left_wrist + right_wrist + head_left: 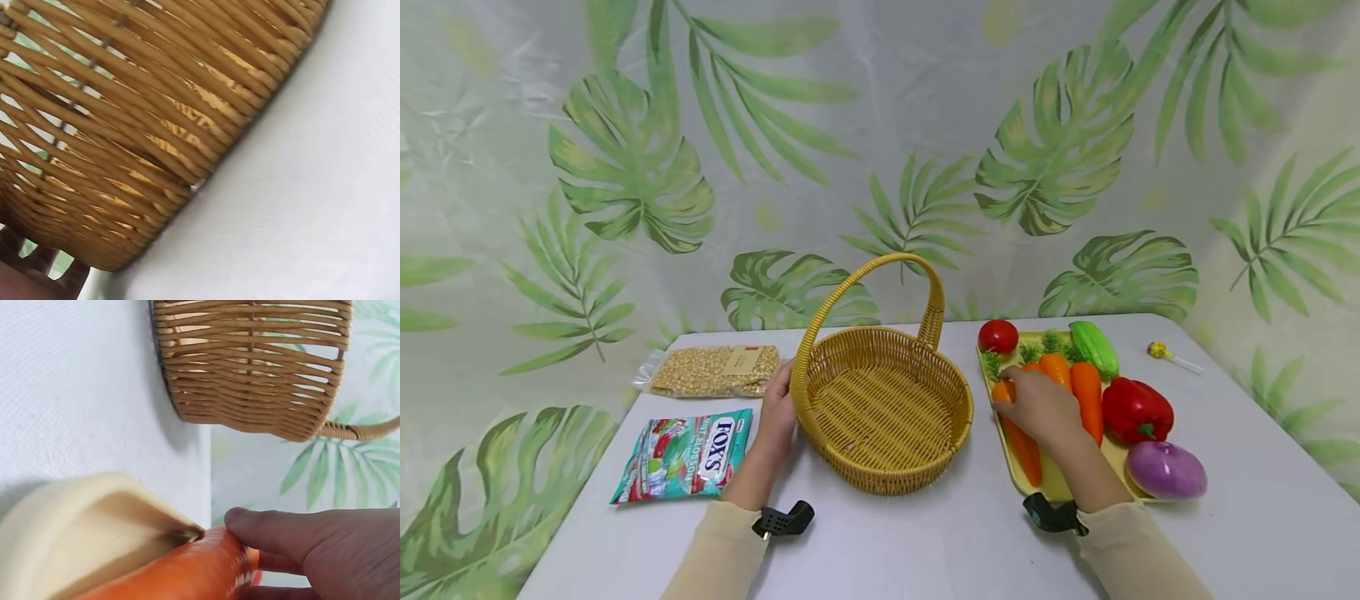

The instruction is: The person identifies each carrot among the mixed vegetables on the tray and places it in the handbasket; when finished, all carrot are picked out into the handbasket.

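Note:
My left hand (780, 410) rests against the left outer side of a round woven basket (951, 450) with a tall arched handle. In the left wrist view, the fingers (75, 278) lie along the basket's wall. My right hand (1041, 404) grips the top end of the leftmost orange carrot (1024, 454) on a yellow tray (1011, 462). In the right wrist view, the thumb presses one side of that carrot (187, 569), with fingers on the other side. More carrots (1086, 392) lie beside it, partly covered by the hand.
A tomato (997, 337), green gourd-like vegetable (1093, 348), red bell pepper (1138, 408) and purple onion-like vegetable (1167, 470) sit around the tray. A lollipop (1172, 356) lies at far right. Left of the basket are a bag of corn kernels (700, 372) and a candy bag (681, 457).

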A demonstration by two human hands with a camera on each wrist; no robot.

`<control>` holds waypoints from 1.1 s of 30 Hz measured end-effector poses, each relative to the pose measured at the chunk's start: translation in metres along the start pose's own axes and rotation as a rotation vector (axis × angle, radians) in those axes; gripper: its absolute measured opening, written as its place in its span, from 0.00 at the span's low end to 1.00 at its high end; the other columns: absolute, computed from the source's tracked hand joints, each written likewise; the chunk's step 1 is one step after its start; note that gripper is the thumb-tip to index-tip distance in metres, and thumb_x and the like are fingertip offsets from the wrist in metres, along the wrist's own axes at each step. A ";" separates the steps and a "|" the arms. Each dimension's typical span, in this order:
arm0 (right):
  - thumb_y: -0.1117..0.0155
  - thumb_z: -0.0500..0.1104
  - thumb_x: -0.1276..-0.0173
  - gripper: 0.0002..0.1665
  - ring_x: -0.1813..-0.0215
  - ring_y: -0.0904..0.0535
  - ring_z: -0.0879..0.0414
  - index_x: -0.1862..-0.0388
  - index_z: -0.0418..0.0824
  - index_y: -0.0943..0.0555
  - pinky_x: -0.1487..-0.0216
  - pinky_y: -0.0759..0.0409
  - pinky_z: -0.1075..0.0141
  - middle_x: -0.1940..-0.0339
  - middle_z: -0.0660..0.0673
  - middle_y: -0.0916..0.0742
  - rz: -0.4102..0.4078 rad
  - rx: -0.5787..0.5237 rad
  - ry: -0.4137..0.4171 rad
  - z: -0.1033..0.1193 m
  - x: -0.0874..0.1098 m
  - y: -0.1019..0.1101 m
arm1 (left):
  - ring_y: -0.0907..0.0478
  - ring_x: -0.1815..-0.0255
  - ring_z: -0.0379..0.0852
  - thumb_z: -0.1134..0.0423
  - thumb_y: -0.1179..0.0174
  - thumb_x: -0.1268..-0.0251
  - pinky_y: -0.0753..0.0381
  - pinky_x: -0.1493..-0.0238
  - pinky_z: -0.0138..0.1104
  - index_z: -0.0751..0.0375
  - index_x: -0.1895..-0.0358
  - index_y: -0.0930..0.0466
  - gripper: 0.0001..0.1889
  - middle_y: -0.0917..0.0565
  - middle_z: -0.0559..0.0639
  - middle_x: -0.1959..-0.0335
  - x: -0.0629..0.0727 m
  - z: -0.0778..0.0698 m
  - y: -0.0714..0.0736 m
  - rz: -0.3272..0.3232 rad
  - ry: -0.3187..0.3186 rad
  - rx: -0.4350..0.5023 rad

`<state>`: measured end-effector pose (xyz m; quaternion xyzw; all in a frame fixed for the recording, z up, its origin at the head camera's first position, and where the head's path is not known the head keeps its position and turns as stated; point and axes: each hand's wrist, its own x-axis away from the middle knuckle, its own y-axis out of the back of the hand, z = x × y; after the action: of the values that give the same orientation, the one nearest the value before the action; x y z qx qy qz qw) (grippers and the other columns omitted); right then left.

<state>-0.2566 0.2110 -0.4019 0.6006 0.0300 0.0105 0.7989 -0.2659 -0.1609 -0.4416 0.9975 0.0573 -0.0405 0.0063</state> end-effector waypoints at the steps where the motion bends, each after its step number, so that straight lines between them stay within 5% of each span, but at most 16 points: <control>1: 0.29 0.53 0.37 0.35 0.54 0.20 0.41 0.36 0.38 0.25 0.59 0.16 0.45 0.46 0.33 0.15 -0.001 -0.012 0.001 -0.001 -0.001 -0.001 | 0.43 0.21 0.48 0.58 0.50 0.22 0.47 0.19 0.47 0.49 0.28 0.31 0.23 0.31 0.48 0.26 0.000 0.001 0.000 0.001 0.006 0.007; 10: 0.33 0.54 0.33 0.33 0.53 0.19 0.43 0.35 0.38 0.25 0.49 0.18 0.46 0.46 0.34 0.15 0.009 -0.177 0.030 -0.009 -0.007 0.000 | 0.48 0.19 0.42 0.52 0.54 0.20 0.52 0.18 0.42 0.45 0.25 0.36 0.24 0.36 0.42 0.23 0.000 0.014 0.000 0.041 -0.017 0.144; 19: 0.35 0.56 0.31 0.34 0.41 0.22 0.37 0.32 0.42 0.29 0.45 0.18 0.47 0.36 0.32 0.20 -0.005 -0.375 0.020 -0.011 -0.008 0.003 | 0.48 0.19 0.42 0.53 0.57 0.19 0.53 0.17 0.43 0.46 0.25 0.37 0.24 0.37 0.42 0.22 -0.001 0.019 -0.001 0.064 -0.071 0.144; 24: 0.36 0.56 0.30 0.34 0.41 0.22 0.39 0.31 0.45 0.31 0.44 0.19 0.49 0.32 0.35 0.23 -0.090 -0.471 0.029 -0.011 -0.006 0.011 | 0.47 0.19 0.42 0.51 0.59 0.19 0.52 0.18 0.44 0.44 0.25 0.37 0.23 0.36 0.42 0.23 -0.001 0.020 -0.003 0.068 -0.100 0.128; 33: 0.36 0.55 0.29 0.33 0.47 0.19 0.46 0.30 0.47 0.33 0.61 0.20 0.78 0.32 0.39 0.24 -0.331 -0.727 0.076 0.008 0.008 0.038 | 0.42 0.23 0.39 0.50 0.59 0.19 0.48 0.20 0.43 0.42 0.27 0.36 0.22 0.32 0.39 0.28 0.002 0.021 -0.003 0.066 -0.112 0.111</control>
<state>-0.2475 0.2142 -0.3630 0.2648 0.1501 -0.0863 0.9486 -0.2655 -0.1581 -0.4629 0.9939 0.0216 -0.0991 -0.0444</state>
